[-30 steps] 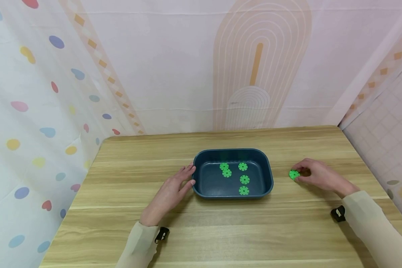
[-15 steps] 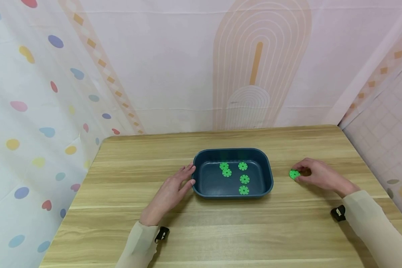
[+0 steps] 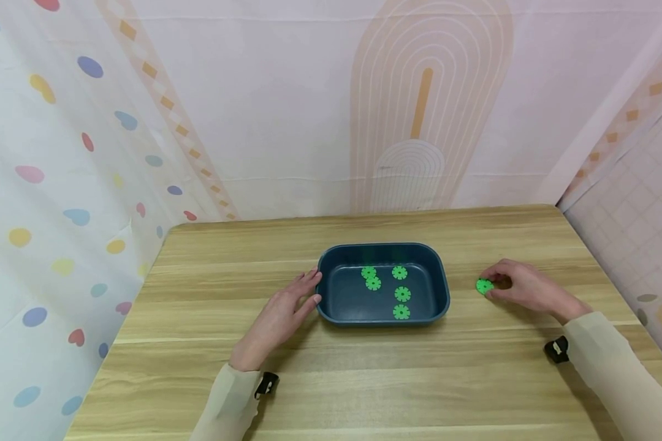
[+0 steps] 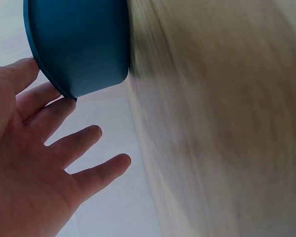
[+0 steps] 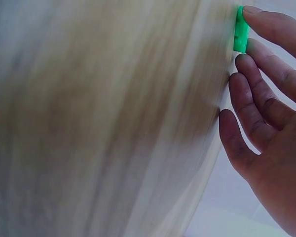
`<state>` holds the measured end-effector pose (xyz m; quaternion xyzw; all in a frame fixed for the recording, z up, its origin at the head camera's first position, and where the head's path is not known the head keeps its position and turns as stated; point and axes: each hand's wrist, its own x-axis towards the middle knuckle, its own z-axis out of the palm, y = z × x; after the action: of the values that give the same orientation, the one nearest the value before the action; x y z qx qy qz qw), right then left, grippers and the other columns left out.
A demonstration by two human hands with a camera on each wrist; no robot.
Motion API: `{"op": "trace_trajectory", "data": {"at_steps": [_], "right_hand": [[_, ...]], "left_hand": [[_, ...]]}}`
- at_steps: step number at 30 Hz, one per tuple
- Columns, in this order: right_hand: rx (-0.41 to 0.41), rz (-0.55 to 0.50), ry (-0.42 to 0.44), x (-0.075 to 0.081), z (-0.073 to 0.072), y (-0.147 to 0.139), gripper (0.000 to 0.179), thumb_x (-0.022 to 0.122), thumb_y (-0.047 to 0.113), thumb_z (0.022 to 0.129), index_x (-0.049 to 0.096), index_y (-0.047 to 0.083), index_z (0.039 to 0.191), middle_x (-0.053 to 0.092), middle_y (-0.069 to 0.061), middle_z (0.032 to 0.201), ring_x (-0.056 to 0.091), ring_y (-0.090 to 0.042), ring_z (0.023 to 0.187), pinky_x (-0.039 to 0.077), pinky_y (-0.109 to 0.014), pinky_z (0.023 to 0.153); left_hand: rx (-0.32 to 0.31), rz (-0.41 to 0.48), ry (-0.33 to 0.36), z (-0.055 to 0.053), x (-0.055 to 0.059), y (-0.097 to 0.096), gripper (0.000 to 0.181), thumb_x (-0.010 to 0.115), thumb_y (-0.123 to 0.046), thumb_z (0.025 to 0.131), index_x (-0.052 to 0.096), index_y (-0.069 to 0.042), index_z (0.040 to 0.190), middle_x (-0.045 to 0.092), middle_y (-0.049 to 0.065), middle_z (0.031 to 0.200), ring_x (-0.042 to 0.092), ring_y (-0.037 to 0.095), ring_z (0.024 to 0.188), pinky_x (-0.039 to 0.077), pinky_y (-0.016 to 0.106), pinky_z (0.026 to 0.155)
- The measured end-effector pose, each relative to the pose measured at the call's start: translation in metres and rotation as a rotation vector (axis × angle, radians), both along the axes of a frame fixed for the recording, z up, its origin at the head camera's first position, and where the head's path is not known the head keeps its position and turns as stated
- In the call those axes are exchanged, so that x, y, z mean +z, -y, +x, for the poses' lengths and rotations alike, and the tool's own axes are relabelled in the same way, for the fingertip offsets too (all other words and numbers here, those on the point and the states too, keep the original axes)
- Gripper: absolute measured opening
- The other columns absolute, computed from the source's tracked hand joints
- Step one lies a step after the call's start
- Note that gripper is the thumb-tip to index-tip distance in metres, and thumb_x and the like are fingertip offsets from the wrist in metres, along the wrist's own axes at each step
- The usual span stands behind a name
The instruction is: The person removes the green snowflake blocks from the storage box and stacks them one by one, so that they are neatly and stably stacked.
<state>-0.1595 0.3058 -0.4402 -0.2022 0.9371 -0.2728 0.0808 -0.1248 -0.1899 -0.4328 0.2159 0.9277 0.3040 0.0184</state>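
A dark blue rectangular basin [image 3: 342, 306] stands on the table with several green notched plastic discs [image 3: 402, 294] lying flat inside. Two of the discs overlap near its back. My left hand [image 3: 278, 315] touches the basin's left rim with its thumb and some fingertips; in the left wrist view the fingers [image 4: 84, 140] are spread and fairly straight. To the right of the basin, my right hand [image 3: 524, 286] pinches another green disc [image 3: 483, 286] between thumb and index finger, low at the tabletop. Seen edge-on in the right wrist view, that green piece [image 5: 241, 32] looks rather thick.
The wooden table [image 3: 364, 386] reaches back to a patterned cloth [image 3: 287, 122]. A dotted cloth [image 3: 60, 245] hangs along the left side. Black wrist straps [image 3: 557, 350] show at both sleeves.
Both hands, the basin and the discs keep their places; only a very slight shift of the head view shows.
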Motion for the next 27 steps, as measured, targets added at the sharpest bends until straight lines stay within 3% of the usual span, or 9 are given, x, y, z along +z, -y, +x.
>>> {"op": "trace_trajectory", "data": {"at_steps": [7, 13, 21, 27], "right_hand": [[0.002, -0.013, 0.007, 0.0, 0.001, -0.001, 0.031, 0.081, 0.016, 0.092, 0.072, 0.001, 0.118, 0.069, -0.008, 0.112, 0.063, -0.02, 0.098, 0.055, -0.035, 0.084], [-0.024, -0.066, 0.063, 0.003, 0.005, -0.004, 0.036, 0.079, 0.016, 0.093, 0.069, 0.001, 0.124, 0.069, -0.009, 0.117, 0.064, -0.022, 0.103, 0.055, -0.033, 0.087], [-0.061, -0.107, 0.04, 0.013, 0.014, -0.004, 0.037, 0.072, 0.021, 0.1, 0.066, 0.0, 0.13, 0.066, -0.022, 0.129, 0.063, -0.043, 0.118, 0.054, -0.06, 0.096], [-0.095, -0.122, -0.031, 0.022, 0.019, 0.001, 0.035, 0.066, 0.021, 0.104, 0.066, -0.002, 0.131, 0.064, -0.025, 0.134, 0.058, -0.048, 0.122, 0.048, -0.068, 0.099]], "left_hand": [[0.0, 0.004, -0.01, 0.0, 0.001, 0.0, 0.049, 0.056, -0.025, 0.109, 0.051, -0.004, 0.152, 0.041, 0.012, 0.161, 0.036, 0.038, 0.149, 0.033, 0.055, 0.119], [-0.001, 0.005, -0.015, 0.0, 0.001, 0.0, 0.049, 0.056, -0.026, 0.109, 0.051, -0.003, 0.152, 0.042, 0.012, 0.161, 0.036, 0.039, 0.149, 0.033, 0.056, 0.119], [0.001, 0.002, -0.018, 0.0, 0.001, -0.001, 0.048, 0.056, -0.026, 0.109, 0.051, -0.004, 0.152, 0.042, 0.012, 0.161, 0.037, 0.039, 0.149, 0.034, 0.056, 0.118], [0.001, -0.003, -0.014, 0.0, 0.001, -0.001, 0.048, 0.056, -0.025, 0.109, 0.051, -0.004, 0.152, 0.042, 0.012, 0.161, 0.037, 0.039, 0.149, 0.033, 0.056, 0.119]]}}
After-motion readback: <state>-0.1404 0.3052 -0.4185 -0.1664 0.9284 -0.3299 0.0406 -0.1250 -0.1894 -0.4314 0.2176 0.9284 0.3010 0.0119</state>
